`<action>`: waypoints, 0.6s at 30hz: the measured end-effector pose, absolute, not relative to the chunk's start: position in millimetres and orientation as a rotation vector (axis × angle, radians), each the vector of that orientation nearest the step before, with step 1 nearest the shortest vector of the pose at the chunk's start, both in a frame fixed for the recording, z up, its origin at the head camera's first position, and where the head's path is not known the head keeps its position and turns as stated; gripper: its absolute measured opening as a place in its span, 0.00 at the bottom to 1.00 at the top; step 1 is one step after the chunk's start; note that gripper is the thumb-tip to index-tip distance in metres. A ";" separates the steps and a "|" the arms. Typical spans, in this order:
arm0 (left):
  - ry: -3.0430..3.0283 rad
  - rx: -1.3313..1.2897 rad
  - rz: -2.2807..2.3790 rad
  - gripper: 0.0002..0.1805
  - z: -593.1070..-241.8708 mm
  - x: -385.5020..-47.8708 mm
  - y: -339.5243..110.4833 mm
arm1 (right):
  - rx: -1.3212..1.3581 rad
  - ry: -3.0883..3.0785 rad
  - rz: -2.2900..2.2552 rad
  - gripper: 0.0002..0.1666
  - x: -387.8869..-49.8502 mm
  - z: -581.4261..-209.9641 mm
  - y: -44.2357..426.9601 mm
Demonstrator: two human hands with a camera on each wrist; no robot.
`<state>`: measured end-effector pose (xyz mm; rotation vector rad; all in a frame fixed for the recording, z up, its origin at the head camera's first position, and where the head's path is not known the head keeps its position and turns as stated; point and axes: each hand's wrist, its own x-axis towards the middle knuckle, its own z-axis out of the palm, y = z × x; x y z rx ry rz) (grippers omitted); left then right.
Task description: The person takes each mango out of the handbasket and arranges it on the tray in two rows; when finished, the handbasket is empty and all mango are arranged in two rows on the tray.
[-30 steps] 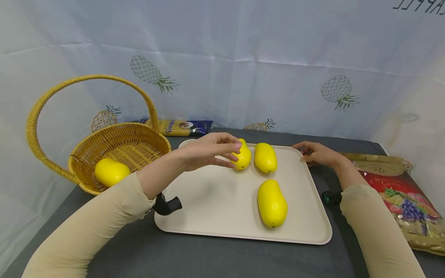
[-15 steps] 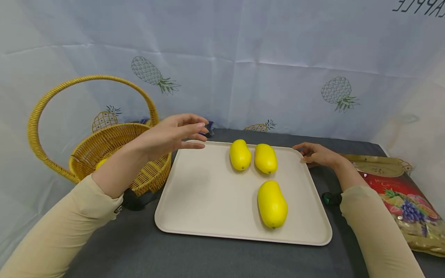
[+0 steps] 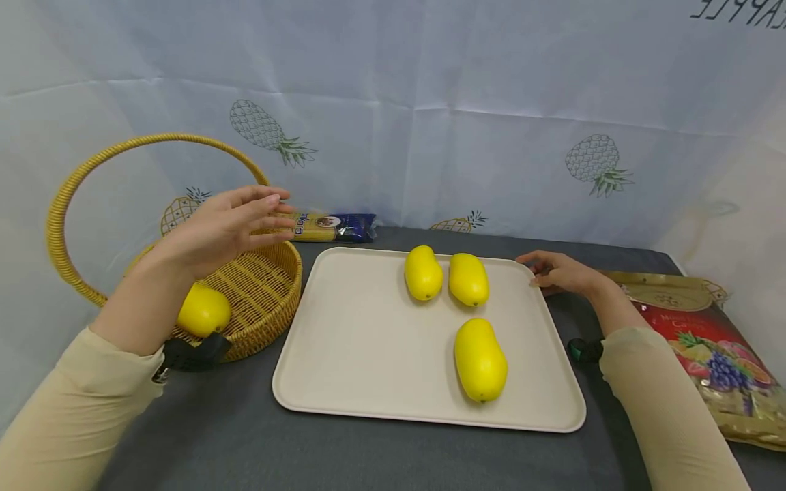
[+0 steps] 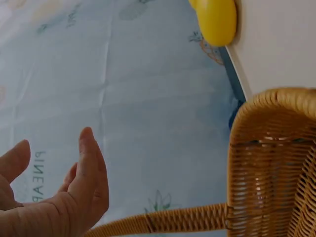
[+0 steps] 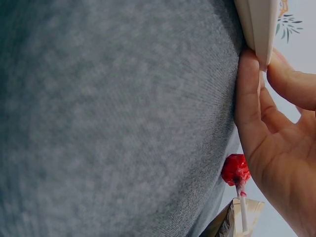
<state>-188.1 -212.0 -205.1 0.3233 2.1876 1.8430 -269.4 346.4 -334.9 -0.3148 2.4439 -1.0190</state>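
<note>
My left hand (image 3: pixel 224 228) is held over the wicker basket (image 3: pixel 273 310) at the left, fingers extended, with nothing in it. In the left wrist view the thumb and fingers (image 4: pixel 86 173) are apart beside the basket's handle (image 4: pixel 187 218). One smooth yellow mango-shaped fruit (image 3: pixel 205 310) lies in the basket, partly behind my wrist. At the far right corner of the beige tray (image 3: pixel 368 341), my right hand (image 3: pixel 561 273) pinches the rim, thumb above and fingers below. Three like fruits lie on the tray: two at the back (image 3: pixel 424 273), (image 3: pixel 469 279) and one nearer the front (image 3: pixel 481 360).
Behind the basket lies a blue and yellow pasta packet (image 3: pixel 334 227). A red and gold fruit-printed bag (image 3: pixel 706 348) rests right of the tray. A red-wrapped lollipop (image 5: pixel 236 170) shows in the right wrist view. A pineapple-print curtain (image 3: pixel 430 102) hangs behind the grey-covered table (image 3: pixel 368 453).
My left hand has moved left from above the fruit at the tray's back, across to the basket, staying without anything in it. The right hand has kept its hold on the tray.
</note>
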 end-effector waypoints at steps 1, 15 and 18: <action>2.178 0.306 1.869 0.29 -206.9 -190.1 -217.4 | -0.316 2.444 -1.020 0.37 -269.4 -334.7 346.5; 2.153 0.080 2.122 0.34 -219.2 -206.9 -253.2 | -0.289 2.464 -0.988 0.37 -270.0 -335.4 347.1; 2.151 -0.011 2.170 0.43 -224.6 -208.6 -258.9 | -0.297 2.463 -0.989 0.37 -270.1 -334.9 346.4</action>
